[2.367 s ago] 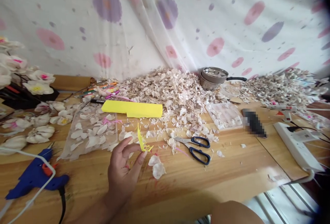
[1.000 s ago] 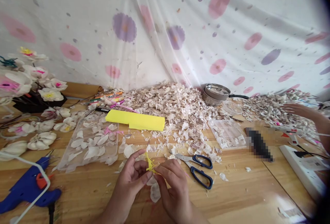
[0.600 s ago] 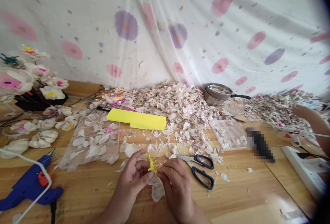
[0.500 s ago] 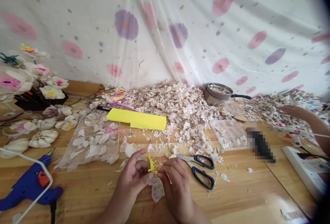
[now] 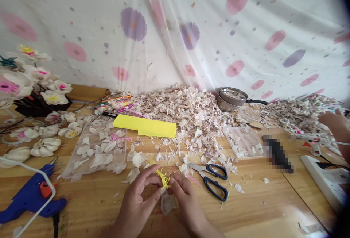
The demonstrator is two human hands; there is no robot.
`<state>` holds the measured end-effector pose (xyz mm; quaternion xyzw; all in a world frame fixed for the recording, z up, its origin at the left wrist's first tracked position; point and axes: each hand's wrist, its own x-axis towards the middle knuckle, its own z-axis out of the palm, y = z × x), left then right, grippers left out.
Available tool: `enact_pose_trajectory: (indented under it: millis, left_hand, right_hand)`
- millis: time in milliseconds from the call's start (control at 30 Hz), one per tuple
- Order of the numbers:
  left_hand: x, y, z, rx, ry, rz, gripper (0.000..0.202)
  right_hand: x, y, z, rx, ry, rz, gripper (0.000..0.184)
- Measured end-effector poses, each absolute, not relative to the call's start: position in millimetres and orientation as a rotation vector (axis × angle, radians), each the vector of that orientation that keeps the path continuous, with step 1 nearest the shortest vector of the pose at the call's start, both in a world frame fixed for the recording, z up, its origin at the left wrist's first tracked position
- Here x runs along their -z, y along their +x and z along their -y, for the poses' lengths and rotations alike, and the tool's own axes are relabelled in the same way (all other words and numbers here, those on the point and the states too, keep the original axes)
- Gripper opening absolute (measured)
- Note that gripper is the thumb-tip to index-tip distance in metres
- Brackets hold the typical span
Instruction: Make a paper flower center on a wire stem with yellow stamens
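Note:
Between my two hands is a small fringed strip of yellow paper (image 5: 163, 178), its thin cut ends curling upward. My left hand (image 5: 140, 194) pinches it between thumb and fingers from the left side. Fingertips of my right hand (image 5: 183, 190) close on its right edge. Under the hands, a pale translucent petal (image 5: 167, 203) lies on the wooden table. Scissors with dark blue handles (image 5: 216, 188) rest just right of my right hand, blades pointing left. A folded sheet of yellow paper (image 5: 144, 126) lies beyond the hands.
A heap of dry petals (image 5: 183, 110) covers the table's back. Clear trays (image 5: 67, 170) hold petals. A blue glue gun (image 5: 32, 194) lies at left, near white flowers (image 5: 54, 98). At right are a pan (image 5: 233, 96), a power strip (image 5: 322, 183) and another person's hand (image 5: 334, 121).
My right-hand fingers have shifted up along the yellow fringe, which is turned and spread more. A pink strip now shows by the scissors. The other person's hand has moved right.

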<state>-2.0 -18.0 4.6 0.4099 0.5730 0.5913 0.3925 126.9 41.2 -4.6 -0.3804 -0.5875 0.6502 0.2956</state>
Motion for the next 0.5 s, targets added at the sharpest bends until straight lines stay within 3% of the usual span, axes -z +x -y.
enact_pose_trajectory:
  millis: [100,267,500]
  left_hand:
    - [-6.7,-1.3,17.0,-1.489,0.994,-1.433,0.044]
    - [-9.3,-2.1,12.8,-1.437,0.662,-1.304,0.064]
    - [-7.0,-2.5,12.7,-1.437,0.574,-1.224,0.065]
  right_hand:
    - [4.8,129.2,-40.1,-1.806,-0.976,1.45,0.037]
    - [-11.4,136.6,-38.3,-1.103,-0.718,1.882,0.006]
    - [-13.9,133.0,-42.6,-0.861,-0.629,1.983,0.026]
